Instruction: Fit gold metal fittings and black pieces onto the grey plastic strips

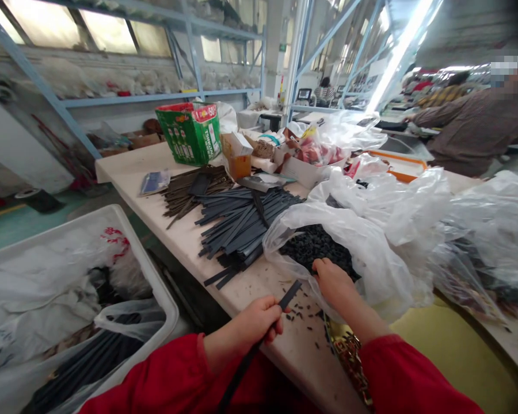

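Gripping a dark strip (290, 294) in the left hand (265, 316), above the near edge of the bench (300, 359). Reaching with the narrowed right hand (334, 283) to the small black pieces (317, 246) in a translucent bag (386, 261); cannot tell if pinching any. With a fanned strip pile (237, 218) beside the bag.

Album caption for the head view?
Left hand holds a dark strip; right hand at a bag of black pieces.

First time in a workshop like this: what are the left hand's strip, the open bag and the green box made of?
Strip in the left hand: dark, matte, flat; perhaps leather or synthetic, too unclear to settle.
Open bag: thin, translucent, crumpled with shine; likely plastic film.
Green box: printed, flat-walled; probably cardboard.
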Motion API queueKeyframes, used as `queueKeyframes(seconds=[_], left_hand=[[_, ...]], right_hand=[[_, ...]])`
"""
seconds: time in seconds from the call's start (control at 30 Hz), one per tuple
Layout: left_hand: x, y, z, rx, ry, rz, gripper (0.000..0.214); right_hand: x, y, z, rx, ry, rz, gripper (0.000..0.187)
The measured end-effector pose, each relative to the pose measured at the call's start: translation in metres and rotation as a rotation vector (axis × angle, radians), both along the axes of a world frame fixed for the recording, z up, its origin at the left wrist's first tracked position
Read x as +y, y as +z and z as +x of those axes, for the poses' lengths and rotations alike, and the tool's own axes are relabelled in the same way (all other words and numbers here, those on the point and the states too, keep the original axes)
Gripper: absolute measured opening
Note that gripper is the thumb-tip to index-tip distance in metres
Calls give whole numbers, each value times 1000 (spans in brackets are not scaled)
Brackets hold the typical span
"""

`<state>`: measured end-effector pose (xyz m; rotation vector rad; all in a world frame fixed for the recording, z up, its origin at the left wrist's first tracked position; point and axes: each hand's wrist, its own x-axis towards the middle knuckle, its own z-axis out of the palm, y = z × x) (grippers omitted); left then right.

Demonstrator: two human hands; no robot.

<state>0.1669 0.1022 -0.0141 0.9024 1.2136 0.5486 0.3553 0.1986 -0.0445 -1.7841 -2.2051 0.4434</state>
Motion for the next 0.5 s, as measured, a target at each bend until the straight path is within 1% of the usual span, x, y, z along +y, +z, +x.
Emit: queueKeyframes(seconds=[0.07,0.17,0.23,0.27,0.3,0.33,0.37,0.43,0.5], left_hand=[[-1,-1,-1,-14,2,-5,17],[-8,0,-2,-23,-15,36,19],[-14,5,-4,-13,-40,79,21],[-17,7,-5,-6,-56,99,21],[-21,10,-5,4,-76,117,22],[-24,13,-5,19,-104,139,23],[-28,17,-5,40,-138,165,25],[-35,22,-5,114,-209,230,28],[-42,26,-3,212,-257,310,28]], right_hand=[[-3,2,2,38,-1,-5,13],[-16,11,6,145,-40,-14,7],[-35,19,7,233,-53,-45,10],[-48,23,6,339,-61,-90,15],[-62,26,5,470,-71,-147,21],[-78,28,3,736,-112,-242,25],[-93,29,1,999,-181,-340,27],[-122,28,-4,1417,-358,-488,30],[-143,24,-9,1640,-507,-568,38]])
